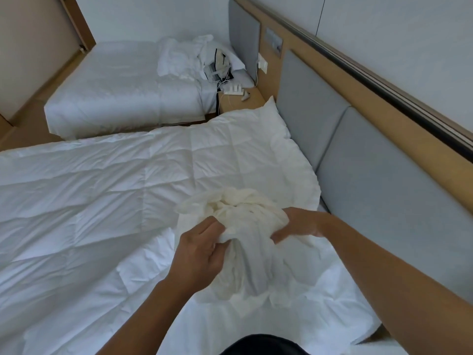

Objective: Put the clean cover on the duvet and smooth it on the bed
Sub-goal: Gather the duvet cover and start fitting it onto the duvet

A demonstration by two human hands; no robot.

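Observation:
A quilted white duvet [122,190] lies spread flat over the near bed, its far corner up against the grey headboard. Above its near right part I hold a bunched cream-white cover [245,226], crumpled into a loose bundle that hangs down toward me. My left hand [202,249] pinches a fold on the bundle's left side. My right hand [299,226] grips the bundle's right side, with its fingers partly buried in the cloth.
A padded grey headboard [371,180] with a wooden frame runs along the right. A wooden nightstand [245,97] with chargers and cables stands between the beds. The far bed [122,90] carries crumpled white linen and a dark-trimmed item near its pillow.

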